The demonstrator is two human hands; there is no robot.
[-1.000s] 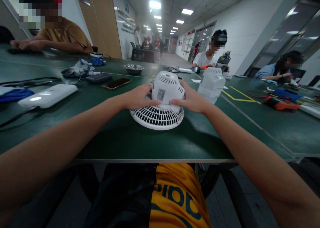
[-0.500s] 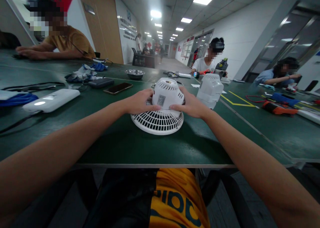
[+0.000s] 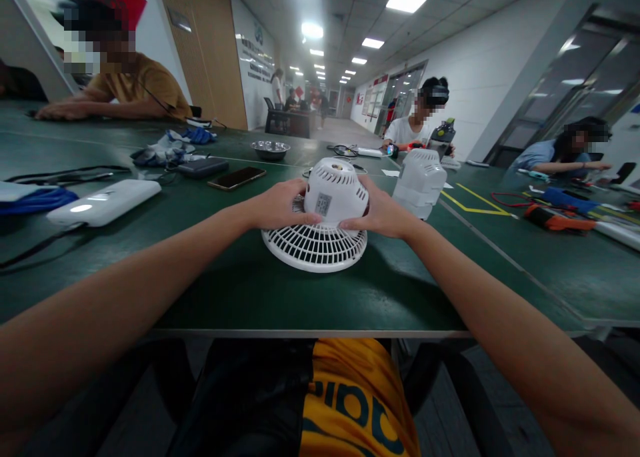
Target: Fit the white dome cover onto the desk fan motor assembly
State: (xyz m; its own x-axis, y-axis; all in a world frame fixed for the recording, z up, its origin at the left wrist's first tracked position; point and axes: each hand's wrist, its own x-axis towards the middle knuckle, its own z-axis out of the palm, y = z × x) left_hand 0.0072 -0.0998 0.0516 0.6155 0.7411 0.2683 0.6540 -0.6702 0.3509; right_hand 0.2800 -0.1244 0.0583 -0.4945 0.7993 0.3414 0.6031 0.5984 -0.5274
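A white fan motor housing [image 3: 334, 189], domed with vent slots and a grey label, sits over a round white fan grille [image 3: 315, 249] lying on the green table. My left hand [image 3: 285, 205] wraps around the housing's left side, its thumb across the lower front. From the right, my right hand [image 3: 383, 207] grips the same housing, thumb also in front. The fingers behind the housing are hidden. Just beyond my right hand stands a separate white plastic part [image 3: 421, 182] with slots on top.
Left of my hands lie a phone [image 3: 237, 177], a dark box [image 3: 203, 166] and a white power bank [image 3: 105, 202] with a cable. A metal bowl [image 3: 270, 150] stands farther back. At right is an orange-and-black tool [image 3: 560, 217]. Other people sit around the table.
My hands and the fan housing keep nearly the same place. The view has shifted very slightly.
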